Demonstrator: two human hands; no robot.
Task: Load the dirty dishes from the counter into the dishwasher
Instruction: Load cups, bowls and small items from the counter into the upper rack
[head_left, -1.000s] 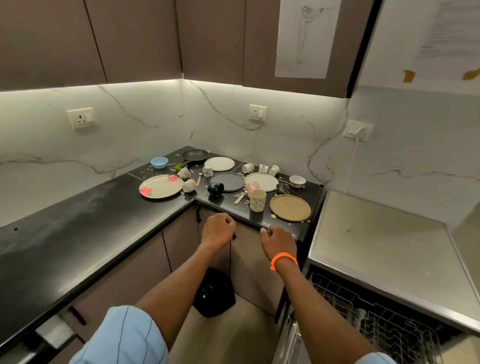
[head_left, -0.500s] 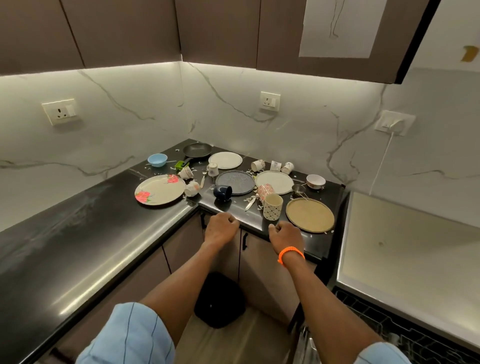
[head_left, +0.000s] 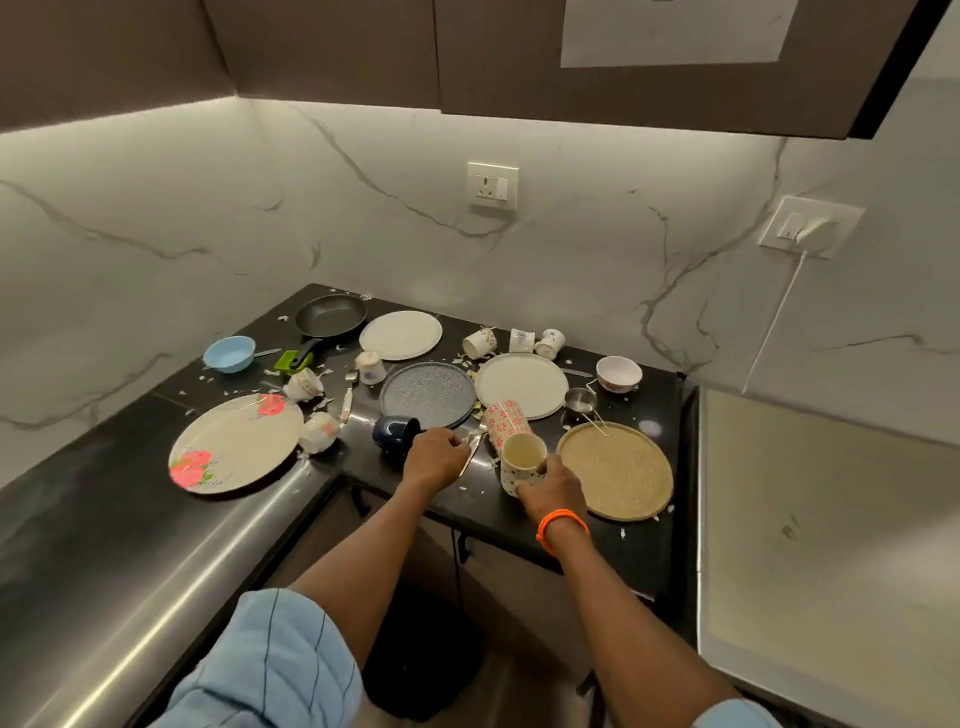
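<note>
holding the dotted cup (head_left: 522, 464) near the front edge of the table (head_left: 613, 545), my right hand (head_left: 553, 491) has its grip curled around the lower side of it, and the cup stands upright. my left hand (head_left: 435, 458) is just beside the dark blue mug (head_left: 396, 433), which lies on its side; its grip is curled around the handle end of a metal knife (head_left: 470, 453) that lies on the table. behind the cup a pink flowered cup (head_left: 505, 422) lies on its side, touching the grey plate (head_left: 427, 393) or very near it. the tan plate (head_left: 615, 470) sits at the right front corner of the table. the flowered plate (head_left: 236, 441) lies at the left, and a black pan (head_left: 330, 316) is in the far corner.
</note>
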